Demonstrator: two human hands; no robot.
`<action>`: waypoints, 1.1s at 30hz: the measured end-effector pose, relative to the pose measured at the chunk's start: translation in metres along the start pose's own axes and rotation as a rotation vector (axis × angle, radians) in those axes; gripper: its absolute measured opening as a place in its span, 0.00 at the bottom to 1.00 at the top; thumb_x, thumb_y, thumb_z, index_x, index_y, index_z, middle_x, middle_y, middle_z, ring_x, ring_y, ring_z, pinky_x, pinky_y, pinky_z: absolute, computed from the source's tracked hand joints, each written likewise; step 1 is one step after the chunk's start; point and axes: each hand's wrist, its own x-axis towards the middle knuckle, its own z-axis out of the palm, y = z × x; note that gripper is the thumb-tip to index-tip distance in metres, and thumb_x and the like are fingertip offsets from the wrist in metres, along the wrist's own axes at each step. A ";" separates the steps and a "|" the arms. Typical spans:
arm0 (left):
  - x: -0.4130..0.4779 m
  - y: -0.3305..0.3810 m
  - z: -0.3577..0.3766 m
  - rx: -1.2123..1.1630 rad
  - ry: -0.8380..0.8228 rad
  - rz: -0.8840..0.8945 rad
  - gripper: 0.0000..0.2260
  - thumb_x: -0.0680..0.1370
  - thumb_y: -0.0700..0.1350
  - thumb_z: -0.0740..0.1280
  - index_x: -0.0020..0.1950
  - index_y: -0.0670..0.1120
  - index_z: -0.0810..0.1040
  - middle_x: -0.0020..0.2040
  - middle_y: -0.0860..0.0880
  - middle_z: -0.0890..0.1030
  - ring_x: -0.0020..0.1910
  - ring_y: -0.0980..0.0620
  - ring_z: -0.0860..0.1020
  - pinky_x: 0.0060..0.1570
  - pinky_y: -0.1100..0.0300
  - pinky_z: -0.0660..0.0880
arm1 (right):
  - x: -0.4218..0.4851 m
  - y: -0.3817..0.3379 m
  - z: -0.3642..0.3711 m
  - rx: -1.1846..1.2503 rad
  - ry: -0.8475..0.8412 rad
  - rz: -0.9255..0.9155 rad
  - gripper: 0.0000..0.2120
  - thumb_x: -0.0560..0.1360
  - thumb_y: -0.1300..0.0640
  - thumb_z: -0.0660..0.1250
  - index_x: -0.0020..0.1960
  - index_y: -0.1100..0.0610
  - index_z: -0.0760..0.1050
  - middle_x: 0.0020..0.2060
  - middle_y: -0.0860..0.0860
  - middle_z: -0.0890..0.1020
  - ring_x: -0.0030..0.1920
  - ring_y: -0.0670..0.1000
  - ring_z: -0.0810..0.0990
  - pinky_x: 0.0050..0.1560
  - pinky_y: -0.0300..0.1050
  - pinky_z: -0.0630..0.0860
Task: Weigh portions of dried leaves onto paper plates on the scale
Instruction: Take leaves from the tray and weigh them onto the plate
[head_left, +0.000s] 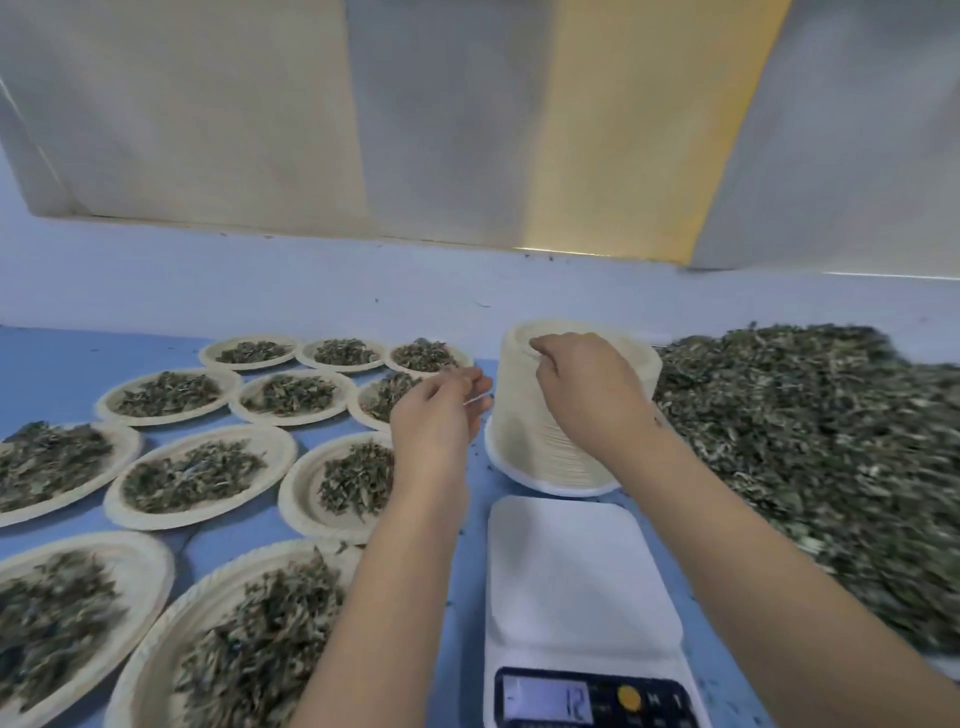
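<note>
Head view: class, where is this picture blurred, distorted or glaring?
Head view: motion blur smears the loose leaf pile at right; head view: wide-angle bending stretches the near plates; head view: a bright streak glares under the wall panel.

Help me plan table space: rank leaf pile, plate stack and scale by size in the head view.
1. Leaf pile, clearly largest.
2. Scale.
3. Plate stack; the scale is nearer the camera, so these two are unsure.

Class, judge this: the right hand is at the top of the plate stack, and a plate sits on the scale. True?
No: in the head view the scale is bare. The right hand is at the top of the plate stack.
</note>
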 end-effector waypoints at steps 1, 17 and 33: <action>-0.001 -0.002 0.001 -0.007 -0.002 -0.010 0.08 0.79 0.37 0.61 0.45 0.42 0.79 0.39 0.48 0.82 0.34 0.56 0.79 0.34 0.68 0.74 | -0.001 0.002 0.001 -0.018 -0.031 -0.014 0.18 0.80 0.63 0.54 0.67 0.58 0.73 0.60 0.56 0.79 0.60 0.57 0.74 0.57 0.52 0.73; -0.012 -0.014 0.007 0.032 -0.022 -0.097 0.07 0.78 0.38 0.62 0.44 0.44 0.79 0.40 0.49 0.83 0.34 0.55 0.78 0.38 0.65 0.72 | -0.003 0.000 0.001 -0.164 0.089 -0.060 0.13 0.72 0.73 0.54 0.48 0.62 0.73 0.43 0.56 0.76 0.45 0.57 0.70 0.40 0.46 0.61; -0.011 0.008 -0.004 0.180 -0.016 0.182 0.09 0.77 0.40 0.65 0.38 0.41 0.73 0.25 0.50 0.71 0.21 0.57 0.67 0.23 0.68 0.67 | -0.065 -0.015 -0.006 0.244 0.358 -0.450 0.14 0.73 0.63 0.68 0.58 0.59 0.80 0.55 0.50 0.82 0.54 0.54 0.79 0.59 0.51 0.72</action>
